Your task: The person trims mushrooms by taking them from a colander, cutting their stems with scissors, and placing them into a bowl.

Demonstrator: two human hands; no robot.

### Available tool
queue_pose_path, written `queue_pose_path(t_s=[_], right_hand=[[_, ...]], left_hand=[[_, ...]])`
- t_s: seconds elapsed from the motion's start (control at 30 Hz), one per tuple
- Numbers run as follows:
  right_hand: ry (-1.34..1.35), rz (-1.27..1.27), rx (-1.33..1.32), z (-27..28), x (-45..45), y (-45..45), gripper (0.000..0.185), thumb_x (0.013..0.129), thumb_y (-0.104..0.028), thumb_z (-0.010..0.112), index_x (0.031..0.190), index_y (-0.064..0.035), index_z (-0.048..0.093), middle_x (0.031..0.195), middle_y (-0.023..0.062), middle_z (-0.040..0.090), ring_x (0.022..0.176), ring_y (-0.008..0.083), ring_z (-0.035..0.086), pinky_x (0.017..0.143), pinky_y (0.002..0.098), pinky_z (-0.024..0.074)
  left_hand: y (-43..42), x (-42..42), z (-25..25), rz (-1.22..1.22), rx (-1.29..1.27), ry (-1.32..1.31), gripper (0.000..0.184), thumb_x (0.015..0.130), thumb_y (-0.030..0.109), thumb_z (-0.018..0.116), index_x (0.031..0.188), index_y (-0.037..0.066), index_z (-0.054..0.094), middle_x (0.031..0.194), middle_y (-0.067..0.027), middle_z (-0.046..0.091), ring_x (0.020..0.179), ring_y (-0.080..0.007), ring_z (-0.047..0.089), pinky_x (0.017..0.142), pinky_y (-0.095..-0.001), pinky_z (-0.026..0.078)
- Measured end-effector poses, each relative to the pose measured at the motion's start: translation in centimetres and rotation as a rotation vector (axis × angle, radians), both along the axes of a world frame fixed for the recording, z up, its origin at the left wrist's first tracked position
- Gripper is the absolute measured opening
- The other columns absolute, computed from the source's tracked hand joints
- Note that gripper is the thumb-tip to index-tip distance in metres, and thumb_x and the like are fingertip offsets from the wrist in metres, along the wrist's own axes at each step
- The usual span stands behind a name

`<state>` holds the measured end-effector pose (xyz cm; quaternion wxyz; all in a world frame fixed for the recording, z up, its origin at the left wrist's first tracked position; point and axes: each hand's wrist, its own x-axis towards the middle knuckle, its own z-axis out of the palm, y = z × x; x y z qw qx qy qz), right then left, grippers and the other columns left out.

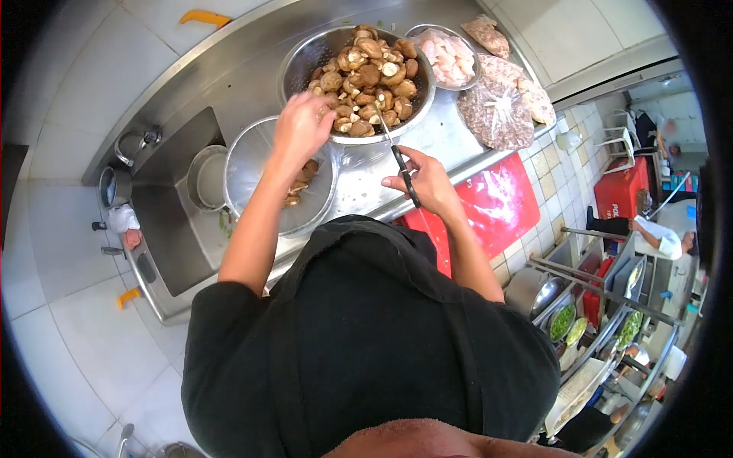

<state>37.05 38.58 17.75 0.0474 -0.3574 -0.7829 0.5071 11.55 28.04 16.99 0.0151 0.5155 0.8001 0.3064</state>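
Left hand (304, 126): raised at the near left rim of the colander, fingers curled and blurred (whether they grip anything, cannot tell).

Right hand (427, 182): closed round the black handle of a cutter (404, 172) (knife or scissors, cannot tell which), its blade pointing away from the wearer, tip over the near side of the heap.

Mushrooms (370, 65): brown, whole, pale stems showing, heaped in the colander (299, 62), steel, on the counter (439, 128).

Bowl (246, 156): lined with clear plastic, just beside the colander, partly under the left forearm; a few brown pieces (305, 174) inside.

Dish (475, 76): touching or nearly touching the colander on its right, filled with pale pink pieces (443, 55).

Bags (496, 114): clear plastic, mince-like contents, grouped right of the dish.

Sink (179, 256): steel, at left, with a pot (206, 179) standing in it and a tap (137, 145) at its far left corner.

Rack (603, 294): metal, at far right, bearing trays of chopped greens (563, 320). Co-worker (660, 238): white top, beyond it.
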Motion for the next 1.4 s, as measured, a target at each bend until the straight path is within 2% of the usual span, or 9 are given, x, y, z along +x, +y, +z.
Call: queue_pose_path(t_s=[0.27, 0.4, 0.5, 0.67, 0.8, 0.9, 1.03, 1.13, 1.4], right_hand=[[0.01, -0.121, -0.01, 0.4, 1.8, 0.5, 0.081, 0.072, -0.035, 0.089, 0.135, 0.0051, 0.057, 0.087, 0.0166, 0.07, 0.082, 0.0232, 0.069, 0.077, 0.0362, 0.053], [0.022, -0.168, 0.123, 0.2, 2.0, 0.5, 0.083, 0.071, -0.036, 0.089, 0.137, 0.0022, 0.056, 0.097, 0.0219, 0.072, 0.093, 0.0306, 0.07, 0.083, 0.0392, 0.0528], [0.012, -0.146, 0.203, 1.3, 1.0, 0.7, 0.083, 0.07, -0.038, 0.089, 0.137, 0.0006, 0.057, 0.101, 0.0239, 0.071, 0.101, 0.0341, 0.069, 0.087, 0.041, 0.0522], [-0.008, -0.21, 0.137, -0.4, -0.2, 1.9, 0.083, 0.07, -0.039, 0.089, 0.135, 0.0017, 0.057, 0.101, 0.0243, 0.071, 0.097, 0.0347, 0.07, 0.085, 0.0407, 0.0528], [0.017, -0.206, 0.127, -0.4, -0.1, 1.8, 0.084, 0.07, -0.04, 0.089, 0.136, 0.0018, 0.057, 0.099, 0.0239, 0.072, 0.093, 0.033, 0.071, 0.084, 0.0397, 0.0529], [0.07, -0.21, 0.134, -0.6, 0.6, 1.8, 0.084, 0.071, -0.036, 0.09, 0.137, 0.0025, 0.057, 0.089, 0.0155, 0.068, 0.08, 0.023, 0.063, 0.074, 0.0352, 0.05], [0.048, -0.163, 0.157, 0.7, 0.5, 1.1, 0.083, 0.07, -0.032, 0.091, 0.138, 0.0011, 0.056, 0.095, 0.0165, 0.069, 0.084, 0.0246, 0.065, 0.077, 0.0362, 0.0513], [0.102, -0.091, 0.378, -0.7, -0.3, 0.7, 0.08, 0.07, -0.034, 0.089, 0.136, -0.0023, 0.057, 0.113, 0.0194, 0.07, 0.105, 0.0356, 0.068, 0.088, 0.0409, 0.0524], [0.051, -0.073, 0.443, 0.3, -1.2, -0.5, 0.079, 0.069, -0.033, 0.088, 0.137, -0.0049, 0.056, 0.11, 0.0182, 0.07, 0.104, 0.0368, 0.067, 0.088, 0.0443, 0.0522]], left_hand=[[13.2, -4.1, -5.4, -0.48, 0.141, 0.264, 0.034, 0.076, 0.004, 0.067, 0.11, 0.005, 0.072, 0.114, -0.0096, 0.067, 0.108, -0.0334, 0.06, 0.096, -0.0404, 0.049], [12.6, -4.1, -4.0, -0.324, -0.018, -0.018, 0.031, 0.087, 0.007, 0.067, 0.117, 0.005, 0.07, 0.128, -0.0136, 0.063, 0.112, -0.0344, 0.062, 0.097, -0.041, 0.05], [11.3, -3.3, -4.6, -0.211, 0.081, -0.13, 0.024, 0.088, 0.012, 0.068, 0.11, 0.005, 0.073, 0.118, -0.0145, 0.066, 0.104, -0.0359, 0.064, 0.095, -0.0436, 0.051], [10.1, -1.2, -3.7, -0.289, 0.019, 0.142, 0.06, 0.077, 0.013, 0.078, 0.134, 0.01, 0.058, 0.126, -0.0124, 0.059, 0.114, -0.0324, 0.061, 0.091, -0.043, 0.053], [12.1, -2.5, -4.7, -0.297, -0.064, 0.141, 0.052, 0.078, 0.02, 0.079, 0.126, 0.007, 0.063, 0.119, -0.0142, 0.062, 0.11, -0.0331, 0.063, 0.09, -0.0429, 0.053], [12.3, -2.6, -3.3, -0.129, 0.048, -0.012, 0.047, 0.078, 0.028, 0.079, 0.117, 0.004, 0.069, 0.108, -0.0168, 0.067, 0.101, -0.0353, 0.066, 0.088, -0.042, 0.054], [10.6, -3.4, -2.8, -0.003, 0.136, -1.194, 0.043, 0.093, 0.036, 0.069, 0.123, 0.006, 0.07, 0.094, -0.0099, 0.07, 0.075, -0.0156, 0.065, 0.066, -0.0307, 0.053], [8.5, -1.2, -2.4, -0.023, 0.323, -1.449, 0.045, 0.099, 0.033, 0.062, 0.133, 0.003, 0.061, 0.096, -0.0084, 0.069, 0.074, -0.0139, 0.063, 0.064, -0.0275, 0.051], [5.3, 0.5, -3.8, -0.068, 0.446, -1.756, 0.04, 0.107, 0.035, 0.045, 0.126, 0.002, 0.056, 0.111, -0.0185, 0.068, 0.096, -0.0253, 0.068, 0.082, -0.0371, 0.057]])
